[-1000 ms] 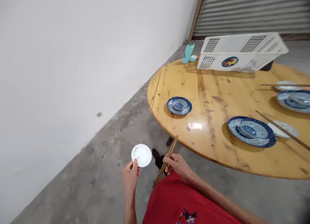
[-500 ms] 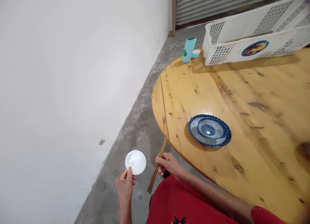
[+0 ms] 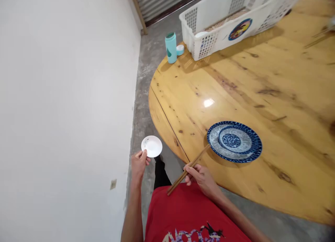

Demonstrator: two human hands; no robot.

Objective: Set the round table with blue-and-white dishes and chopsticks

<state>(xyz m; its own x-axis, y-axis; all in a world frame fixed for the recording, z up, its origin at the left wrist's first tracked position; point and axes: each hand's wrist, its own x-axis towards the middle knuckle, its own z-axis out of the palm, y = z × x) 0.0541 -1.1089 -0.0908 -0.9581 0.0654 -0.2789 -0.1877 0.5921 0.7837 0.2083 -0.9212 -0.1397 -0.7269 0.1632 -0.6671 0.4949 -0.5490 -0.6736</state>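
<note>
My left hand (image 3: pixel 140 163) pinches the rim of a small white dish (image 3: pixel 153 145), thumb on top, out past the table's rounded edge. Wooden chopsticks (image 3: pixel 180 178) are held in my right hand (image 3: pixel 200 177); their upper ends point toward the plates and their lower ends lie over my red shirt. On the table, close to the chopstick tips, a large blue-patterned plate (image 3: pixel 255 153) carries a smaller blue-and-white plate (image 3: pixel 231 140) on top of it. Whether the tips touch the large plate's rim I cannot tell.
A long white plastic basket (image 3: pixel 205 46) stands at the back of the wooden table (image 3: pixel 183 106), with a white item partly visible inside. Beside it are a turquoise bottle (image 3: pixel 171 48) and a small turquoise-and-white lid (image 3: pixel 180 50). A white wall (image 3: pixel 65 95) runs along the left.
My view has turned and shifted, showing more of the basket's inside. The chopsticks have swung to the right, their tips now near the plates. The dish remains in my left hand.
</note>
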